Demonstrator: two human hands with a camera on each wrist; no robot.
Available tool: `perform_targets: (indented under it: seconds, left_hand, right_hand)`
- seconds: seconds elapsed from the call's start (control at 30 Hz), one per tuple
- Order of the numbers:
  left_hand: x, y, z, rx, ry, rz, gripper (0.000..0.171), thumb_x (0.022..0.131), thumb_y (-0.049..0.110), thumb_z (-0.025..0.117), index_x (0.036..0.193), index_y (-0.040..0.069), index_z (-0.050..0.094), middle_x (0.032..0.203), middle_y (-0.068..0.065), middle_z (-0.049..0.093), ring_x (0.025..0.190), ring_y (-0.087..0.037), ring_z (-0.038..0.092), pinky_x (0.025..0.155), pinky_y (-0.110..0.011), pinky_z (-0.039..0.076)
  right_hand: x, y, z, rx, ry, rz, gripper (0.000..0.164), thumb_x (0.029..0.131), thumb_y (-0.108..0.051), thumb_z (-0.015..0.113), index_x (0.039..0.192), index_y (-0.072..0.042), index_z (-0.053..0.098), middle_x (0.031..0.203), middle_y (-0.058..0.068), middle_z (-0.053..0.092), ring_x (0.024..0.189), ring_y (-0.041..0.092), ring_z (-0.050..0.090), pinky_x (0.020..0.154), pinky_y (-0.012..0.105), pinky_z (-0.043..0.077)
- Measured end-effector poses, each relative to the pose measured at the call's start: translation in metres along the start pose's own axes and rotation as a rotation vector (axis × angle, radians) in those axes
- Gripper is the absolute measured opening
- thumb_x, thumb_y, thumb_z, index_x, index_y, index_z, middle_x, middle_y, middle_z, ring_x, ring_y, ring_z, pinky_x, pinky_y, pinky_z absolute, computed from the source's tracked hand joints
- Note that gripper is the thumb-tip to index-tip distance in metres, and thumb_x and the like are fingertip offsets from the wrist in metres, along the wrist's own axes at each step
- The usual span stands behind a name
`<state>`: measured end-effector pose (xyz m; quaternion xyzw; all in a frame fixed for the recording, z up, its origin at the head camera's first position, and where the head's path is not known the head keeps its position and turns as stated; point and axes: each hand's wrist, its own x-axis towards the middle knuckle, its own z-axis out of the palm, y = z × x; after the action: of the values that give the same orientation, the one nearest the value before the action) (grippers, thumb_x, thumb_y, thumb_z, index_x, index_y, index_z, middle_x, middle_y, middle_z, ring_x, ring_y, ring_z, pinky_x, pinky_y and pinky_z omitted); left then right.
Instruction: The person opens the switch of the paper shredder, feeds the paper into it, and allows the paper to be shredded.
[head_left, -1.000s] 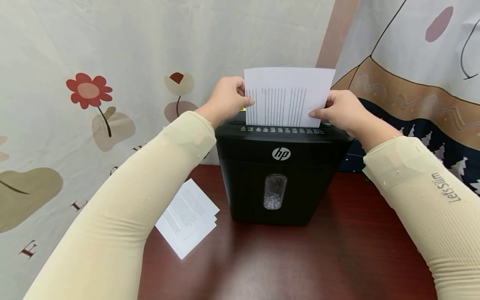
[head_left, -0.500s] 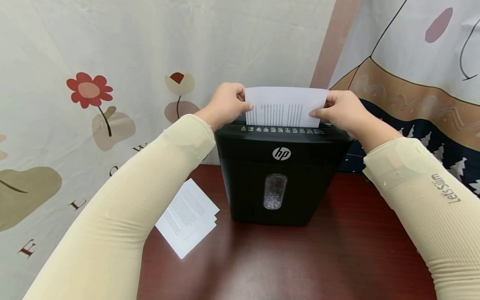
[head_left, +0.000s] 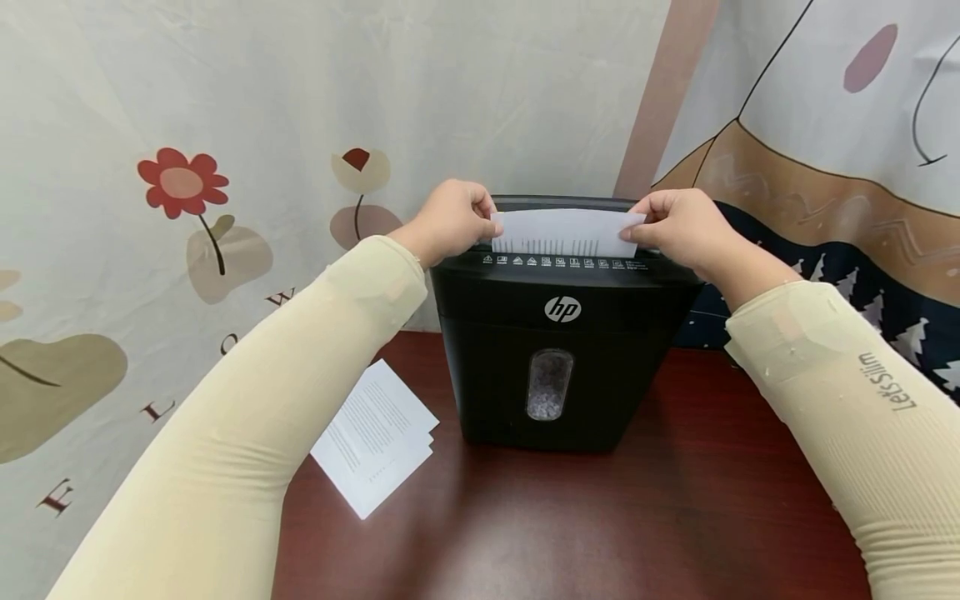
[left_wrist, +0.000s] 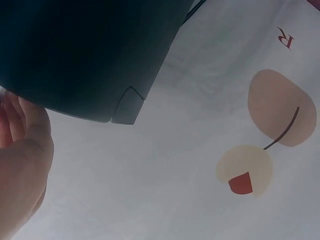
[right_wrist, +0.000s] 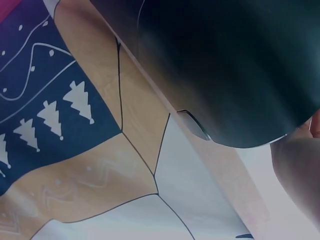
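A printed sheet of paper [head_left: 564,229] stands in the top slot of a black HP paper shredder [head_left: 495,333], with only a short strip of it showing above the slot. My left hand [head_left: 456,218] pinches the sheet's left edge between thumb and fingers. At the opposite edge my right hand [head_left: 678,223] pinches it the same way. Both wrist views look past the shredder's dark side, where parts of the left hand [left_wrist: 25,155] and right hand [right_wrist: 300,170] show; the paper is hidden there. White shreds lie behind the shredder's clear window [head_left: 550,385].
Several printed sheets [head_left: 375,450] lie stacked askew on the dark red table [head_left: 540,525], left of the shredder and partly behind the left sleeve [head_left: 300,375]. A patterned curtain [head_left: 247,100] hangs close behind the shredder.
The sheet has sunk steadily into the shredder, from tall to a short strip. Both hands have come down slightly with it, still pinching its edges, and the right has shifted a little left.
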<state>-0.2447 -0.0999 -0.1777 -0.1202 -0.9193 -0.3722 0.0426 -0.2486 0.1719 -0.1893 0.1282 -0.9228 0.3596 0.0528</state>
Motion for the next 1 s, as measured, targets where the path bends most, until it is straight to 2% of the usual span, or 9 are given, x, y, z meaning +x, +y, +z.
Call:
perform_targets:
  seconds: [0.23,0.53,0.8,1.0]
  left_hand:
    - [0.001,-0.003,0.001,0.06,-0.025,-0.018,0.01,0.09,0.006,0.065,0.082,0.004,0.059,0.078,-0.003,0.055,0.079,-0.019,0.051,0.072,-0.028,0.042]
    - [0.001,-0.005,0.003,0.139,-0.023,-0.004,0.009,0.09,0.006,0.064,0.082,0.005,0.06,0.081,-0.003,0.055,0.081,-0.02,0.05,0.077,-0.03,0.043]
    - [-0.001,-0.004,0.001,0.165,-0.008,0.018,0.009,0.088,0.007,0.066,0.084,0.004,0.06,0.087,-0.006,0.057,0.088,-0.022,0.05,0.082,-0.032,0.043]
    - [-0.004,-0.01,0.002,0.122,0.013,0.014,0.007,0.089,0.006,0.065,0.088,0.003,0.059,0.092,-0.009,0.059,0.088,-0.024,0.052,0.079,-0.035,0.044]
  right_hand:
    - [-0.002,-0.001,0.004,-0.089,0.008,-0.066,0.018,0.095,-0.012,0.061,0.104,0.003,0.066,0.105,0.019,0.061,0.097,0.03,0.049,0.084,0.045,0.042]
    - [-0.004,-0.003,0.006,-0.159,-0.022,-0.088,0.015,0.094,-0.009,0.061,0.103,0.0,0.068,0.104,0.019,0.064,0.098,0.031,0.051,0.088,0.047,0.041]
    - [-0.008,-0.004,0.009,-0.239,-0.041,-0.116,0.014,0.095,-0.006,0.057,0.103,0.0,0.067,0.102,0.019,0.065,0.097,0.033,0.054,0.09,0.051,0.042]
    - [-0.011,-0.004,0.01,-0.25,-0.016,-0.121,0.014,0.095,-0.005,0.056,0.105,-0.001,0.066,0.105,0.02,0.065,0.099,0.033,0.055,0.092,0.052,0.043]
